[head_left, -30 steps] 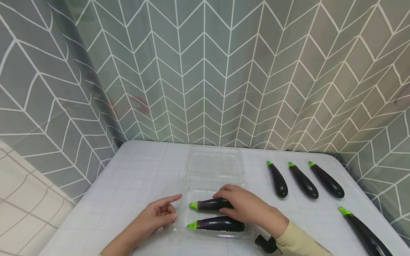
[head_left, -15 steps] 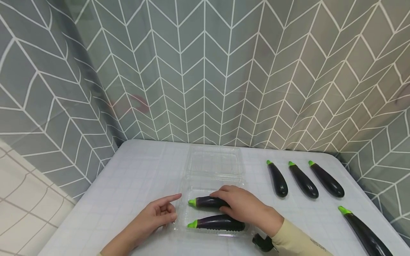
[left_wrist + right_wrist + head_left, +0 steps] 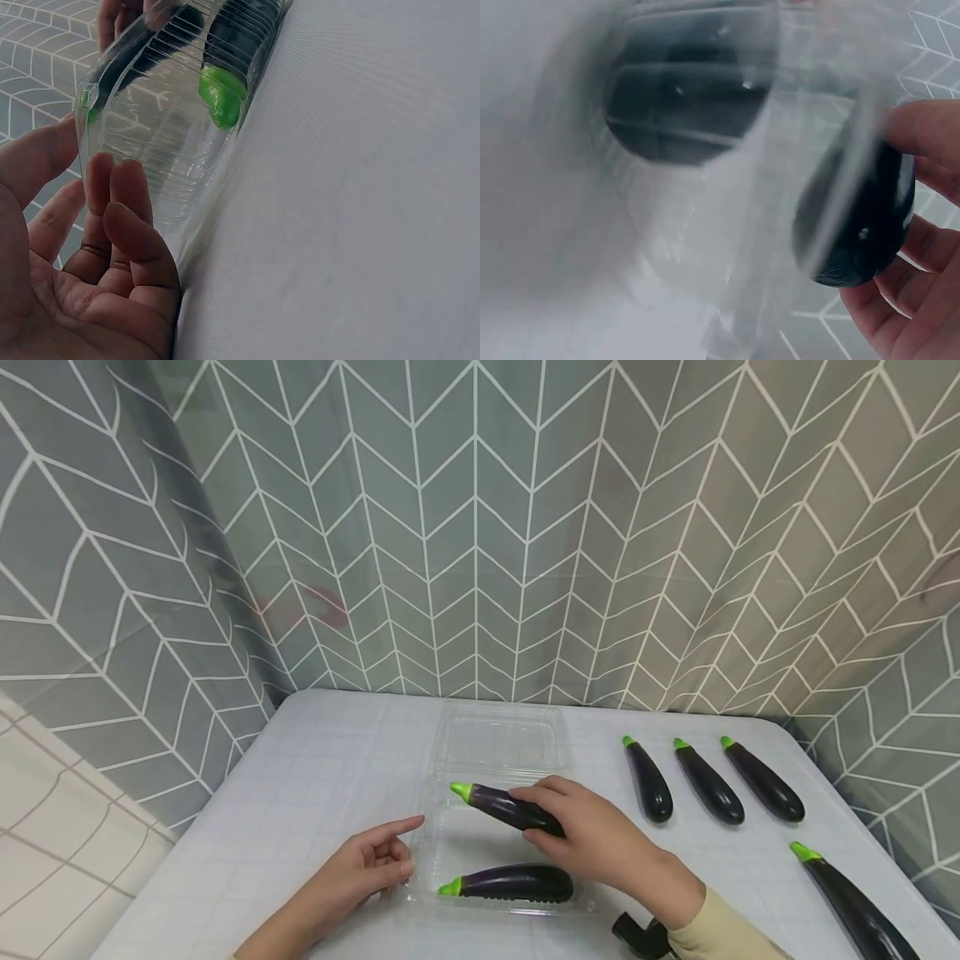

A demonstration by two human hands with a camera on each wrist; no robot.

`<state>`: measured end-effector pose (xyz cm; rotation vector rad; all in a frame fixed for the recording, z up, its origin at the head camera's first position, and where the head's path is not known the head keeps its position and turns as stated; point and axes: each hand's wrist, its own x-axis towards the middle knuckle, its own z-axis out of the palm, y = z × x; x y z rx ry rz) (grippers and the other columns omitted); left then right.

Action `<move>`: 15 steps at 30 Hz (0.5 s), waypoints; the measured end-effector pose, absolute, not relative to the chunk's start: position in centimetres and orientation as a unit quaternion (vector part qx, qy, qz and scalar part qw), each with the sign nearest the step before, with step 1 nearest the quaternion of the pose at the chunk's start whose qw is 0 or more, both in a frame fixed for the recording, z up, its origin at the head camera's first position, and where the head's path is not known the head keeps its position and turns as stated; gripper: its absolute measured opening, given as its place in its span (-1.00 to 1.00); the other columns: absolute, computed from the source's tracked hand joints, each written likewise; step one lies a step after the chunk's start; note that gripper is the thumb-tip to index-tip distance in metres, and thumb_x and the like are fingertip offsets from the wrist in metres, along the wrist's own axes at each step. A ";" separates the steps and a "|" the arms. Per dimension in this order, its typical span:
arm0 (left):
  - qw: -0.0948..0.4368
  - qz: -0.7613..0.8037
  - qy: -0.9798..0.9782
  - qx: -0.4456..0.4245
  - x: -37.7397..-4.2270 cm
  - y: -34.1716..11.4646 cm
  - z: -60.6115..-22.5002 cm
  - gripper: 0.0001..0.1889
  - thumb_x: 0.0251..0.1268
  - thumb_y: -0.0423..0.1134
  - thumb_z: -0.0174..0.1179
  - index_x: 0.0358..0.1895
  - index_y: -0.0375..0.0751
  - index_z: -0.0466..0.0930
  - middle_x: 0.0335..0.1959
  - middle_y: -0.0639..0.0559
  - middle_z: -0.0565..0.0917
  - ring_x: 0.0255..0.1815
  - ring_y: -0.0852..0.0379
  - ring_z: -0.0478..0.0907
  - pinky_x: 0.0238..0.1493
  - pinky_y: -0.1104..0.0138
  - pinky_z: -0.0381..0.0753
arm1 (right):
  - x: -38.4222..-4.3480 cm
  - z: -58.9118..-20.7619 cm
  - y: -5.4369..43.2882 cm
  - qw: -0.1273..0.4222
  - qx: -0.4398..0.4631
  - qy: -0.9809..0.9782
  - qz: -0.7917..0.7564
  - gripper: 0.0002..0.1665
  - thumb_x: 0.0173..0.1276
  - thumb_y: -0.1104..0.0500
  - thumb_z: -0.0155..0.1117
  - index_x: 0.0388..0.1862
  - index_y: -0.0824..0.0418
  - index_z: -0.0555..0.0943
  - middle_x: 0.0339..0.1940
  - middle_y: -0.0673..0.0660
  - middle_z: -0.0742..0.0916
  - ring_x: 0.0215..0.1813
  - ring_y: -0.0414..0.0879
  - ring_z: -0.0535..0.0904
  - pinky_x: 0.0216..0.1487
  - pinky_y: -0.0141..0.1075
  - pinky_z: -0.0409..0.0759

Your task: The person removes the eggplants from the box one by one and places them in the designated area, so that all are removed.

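Observation:
My right hand [image 3: 588,827] grips a dark eggplant [image 3: 498,806] by its thick end, with the green stem pointing left. It slants above the back part of a clear plastic clamshell container [image 3: 442,839], whose lid [image 3: 498,739] lies folded open behind. In the right wrist view, thumb and fingers wrap the held eggplant [image 3: 870,225]. A second eggplant [image 3: 517,883] lies along the container's front side. My left hand [image 3: 371,860] stays at the container's left side, index finger extended and the others loosely bent. In the left wrist view its fingertips [image 3: 131,176] are right at the clear wall.
Three eggplants lie side by side at the back right, the nearest to the container being one eggplant [image 3: 648,781]. Another eggplant [image 3: 855,902] lies at the front right edge. A white cloth covers the table [image 3: 337,760]; a patterned grey curtain [image 3: 480,527] hangs behind it.
My right hand has lifted the eggplant from its spot in the container, moving it up and slightly right and tilting its stem end back. The left hand has stayed still.

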<state>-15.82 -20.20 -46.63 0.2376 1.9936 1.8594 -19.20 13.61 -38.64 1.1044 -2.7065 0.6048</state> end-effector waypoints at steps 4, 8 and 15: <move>0.201 0.668 0.711 0.086 -15.8 -20.2 -46.6 -0.34 0.38 -0.25 0.27 0.49 -0.22 0.26 -0.19 -0.12 0.57 -0.40 0.16 0.45 -0.43 0.39 0.47 | -18.7 -38.2 14.9 0.102 0.337 -0.914 0.200 -0.42 0.28 -0.01 0.45 0.29 -0.09 0.55 0.07 -0.12 0.61 -0.03 -0.26 0.56 -0.08 -0.23 0.60; 0.198 0.669 0.711 0.093 -15.8 -20.2 -46.7 -0.34 0.37 -0.26 0.27 0.49 -0.24 0.25 -0.18 -0.12 0.56 -0.40 0.19 0.44 -0.44 0.41 0.46 | -18.4 -38.2 16.3 0.125 0.308 -0.922 0.199 -0.40 0.25 -0.02 0.47 0.28 -0.09 0.56 0.04 -0.12 0.62 -0.06 -0.25 0.57 -0.12 -0.22 0.59; 0.190 0.664 0.715 0.108 -15.9 -20.2 -46.8 -0.34 0.38 -0.27 0.26 0.48 -0.29 0.24 -0.19 -0.10 0.56 -0.42 0.23 0.43 -0.44 0.43 0.44 | -17.8 -38.7 18.9 0.156 0.288 -0.922 0.206 -0.43 0.25 0.03 0.48 0.25 -0.07 0.58 -0.01 -0.17 0.63 -0.08 -0.28 0.56 -0.12 -0.21 0.58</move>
